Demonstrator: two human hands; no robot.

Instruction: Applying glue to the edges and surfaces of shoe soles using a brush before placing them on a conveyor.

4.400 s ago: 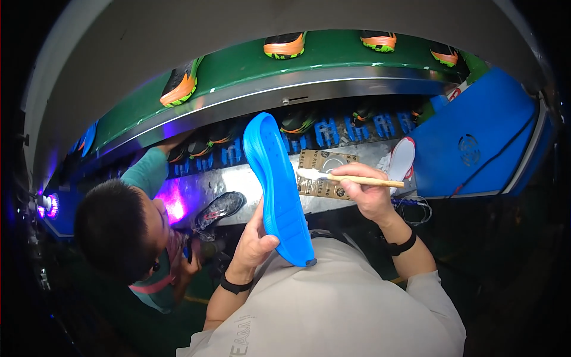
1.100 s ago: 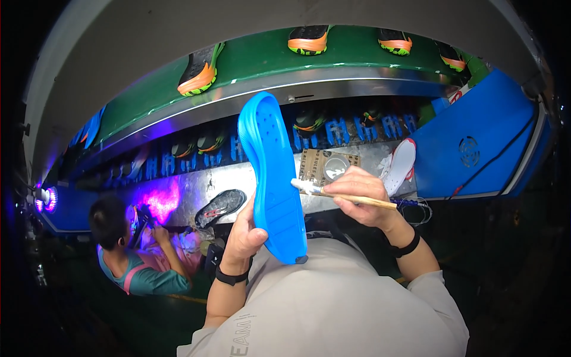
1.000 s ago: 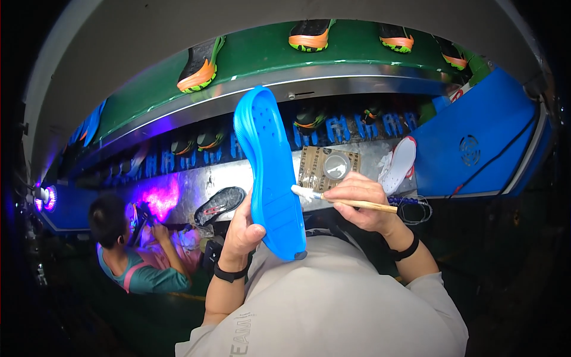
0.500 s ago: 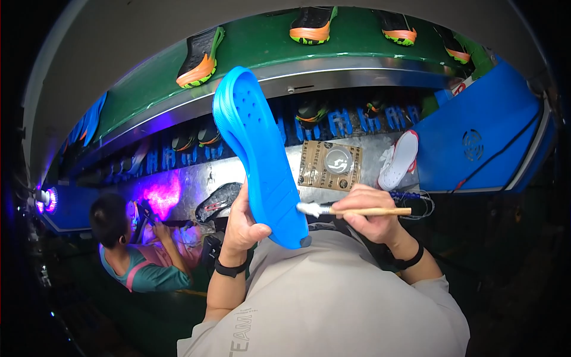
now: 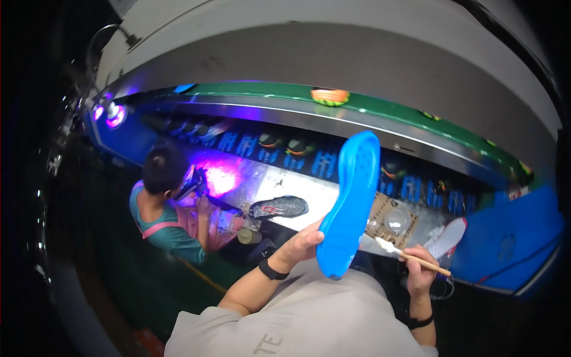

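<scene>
Right now the left hand [image 5: 303, 244] is grasping a bright blue shoe sole [image 5: 350, 205] by its near left edge, thumb and fingers wrapped on the rim, holding it up off the table [image 5: 309, 199] and tilted so its long axis runs from near, by the chest, to far toward the conveyor; the tilt seems meant to turn the flat face toward the right hand so it can be worked on. The right hand [image 5: 419, 273] is clenched on a wooden-handled brush [image 5: 410, 256], handle running right, pale bristle tip pointing left and sitting just beside the sole's near right edge; touching or a hair apart, cannot tell. Both wrists wear dark bands. On the table just behind the sole lies a brown patterned board [image 5: 389, 220] with a small round clear dish [image 5: 397, 219] on it, near the brush, probably so it is easy to dip. A white sole [image 5: 449, 237] lies right of that board. A dark shoe upper [image 5: 279, 207] lies on the shiny table further left. A green conveyor belt [image 5: 380, 107] runs along the far side, carrying an orange and green shoe [image 5: 330, 95]; blue racks with more shoes sit below it. At left a co-worker in a teal shirt [image 5: 169, 208] bends over a purple-lit spot, hands on their own piece, well apart from the blue sole.
</scene>
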